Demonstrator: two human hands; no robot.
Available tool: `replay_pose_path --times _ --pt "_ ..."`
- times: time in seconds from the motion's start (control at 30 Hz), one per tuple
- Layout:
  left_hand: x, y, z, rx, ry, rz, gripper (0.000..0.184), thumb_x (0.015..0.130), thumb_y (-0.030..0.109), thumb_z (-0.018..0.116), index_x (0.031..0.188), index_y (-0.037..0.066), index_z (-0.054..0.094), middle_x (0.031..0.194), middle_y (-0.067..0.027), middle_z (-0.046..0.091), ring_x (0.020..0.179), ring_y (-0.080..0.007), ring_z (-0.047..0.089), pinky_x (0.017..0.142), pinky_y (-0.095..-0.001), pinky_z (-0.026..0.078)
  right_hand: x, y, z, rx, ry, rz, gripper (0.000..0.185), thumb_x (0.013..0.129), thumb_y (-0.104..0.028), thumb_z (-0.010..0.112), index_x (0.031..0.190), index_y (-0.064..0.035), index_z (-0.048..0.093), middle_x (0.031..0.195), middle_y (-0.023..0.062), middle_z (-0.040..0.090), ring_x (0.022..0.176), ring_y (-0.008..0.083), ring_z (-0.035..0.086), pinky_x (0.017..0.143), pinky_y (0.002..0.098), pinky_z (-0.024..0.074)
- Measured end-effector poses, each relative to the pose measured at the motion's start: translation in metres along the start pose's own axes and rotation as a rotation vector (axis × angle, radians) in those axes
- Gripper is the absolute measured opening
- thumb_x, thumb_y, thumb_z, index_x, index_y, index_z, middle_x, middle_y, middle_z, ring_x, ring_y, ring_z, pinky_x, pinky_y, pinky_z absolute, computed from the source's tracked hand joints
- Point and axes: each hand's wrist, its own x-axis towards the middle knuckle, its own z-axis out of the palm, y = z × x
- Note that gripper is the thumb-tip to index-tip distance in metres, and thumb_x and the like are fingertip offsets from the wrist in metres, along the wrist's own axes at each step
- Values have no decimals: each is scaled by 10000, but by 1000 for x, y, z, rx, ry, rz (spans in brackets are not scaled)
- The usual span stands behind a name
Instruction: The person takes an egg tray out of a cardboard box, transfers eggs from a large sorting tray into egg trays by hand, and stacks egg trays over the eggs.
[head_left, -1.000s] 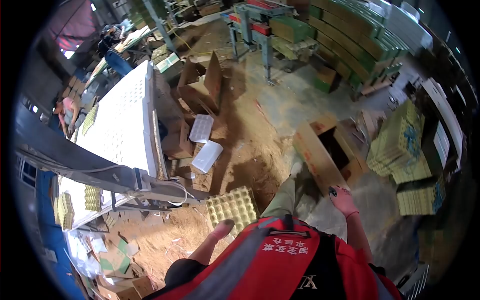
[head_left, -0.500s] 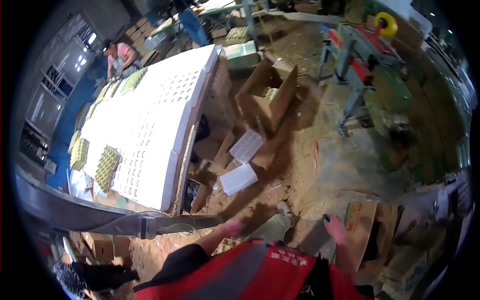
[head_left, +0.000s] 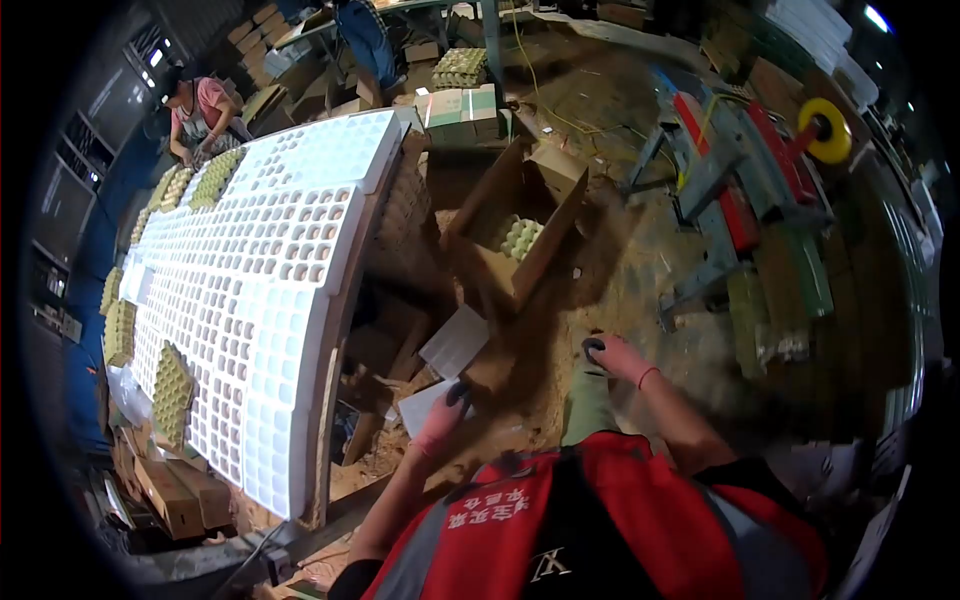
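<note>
My left hand [head_left: 438, 420], in a pink glove with dark fingertips, hangs over a pale plastic tray [head_left: 413, 405] on the floor. Its fingers are too small and dark to tell apart, and I see nothing held. To the right, my right hand [head_left: 620, 360], gloved alike, is above the floor in front of my leg. Its dark fingertips are loosely curved with a gap between them, and nothing shows in them. A second pale tray [head_left: 455, 342] lies between the hands and an open cardboard box [head_left: 480, 262], which holds a greenish egg tray [head_left: 522, 238].
At left stands a large table covered with white cell trays [head_left: 275, 350], many filled, with pulp trays [head_left: 172, 395] on top. A person [head_left: 205, 110] works at its far edge; another stands behind. A metal machine with a yellow wheel [head_left: 825, 130] is at right.
The view has swung right and come closer to the table and the open box. My hands are now further forward. The pulp tray near my left hand and the box near my right have left view.
</note>
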Motion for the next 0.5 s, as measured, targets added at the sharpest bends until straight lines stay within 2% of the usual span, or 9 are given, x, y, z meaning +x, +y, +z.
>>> replay_pose_path --times 0.07,0.17,0.23,0.3,0.37,0.4,0.47,0.5 --pt "53 31 18 -118 27 -50 363 980 230 576 1284 33 575 1120 -15 650 924 -99 588 809 -259 481 90 27 -12 34 -7 -61 305 910 -298 525 1048 -60 656 1017 214 667 989 427 611 871 458 500" --pt "163 73 41 -296 40 -90 366 977 238 578 1285 40 576 1140 -27 648 964 -123 607 836 -270 487 234 10 -45 180 -134 -84 342 900 -278 564 1132 -41 647 1105 185 663 1045 383 609 925 404 479" --pt "274 98 56 -473 102 -173 333 982 213 561 1266 42 584 1141 -53 643 994 -143 616 864 -282 490 346 16 -33 218 -51 -112 323 898 -251 555 1124 -40 650 1082 192 669 1037 381 615 912 410 484" --pt "374 89 68 -737 180 -334 308 980 194 555 1239 31 592 1113 -67 644 1001 -154 616 860 -290 496 464 31 -24 196 -123 -8 339 896 -249 554 1153 -43 637 1096 194 666 1060 377 610 922 414 479" --pt "478 16 77 -656 262 -265 252 963 184 553 1159 34 603 1095 -70 621 968 -186 610 852 -298 512 547 44 -8 268 -119 140 378 887 -258 563 1196 -45 605 1106 211 658 1080 391 596 931 431 477" --pt "525 17 81 -768 329 -284 310 970 248 519 1190 41 592 1136 -71 615 1006 -207 598 882 -318 495 585 58 3 294 -26 74 407 883 -278 571 1213 -40 585 1145 230 640 1095 400 583 945 437 471" --pt "604 39 86 -1083 461 -473 433 985 376 452 1250 54 568 1217 -74 604 1082 -248 574 943 -357 461 645 67 13 218 -17 116 416 884 -281 571 1220 -36 580 1162 239 631 1115 408 571 964 432 462" --pt "633 39 87 -1129 533 -567 496 992 440 419 1280 61 557 1257 -75 599 1120 -269 562 973 -376 445 673 69 17 182 -138 159 472 889 -307 582 1274 -36 549 1234 229 600 1174 396 543 1008 420 435"
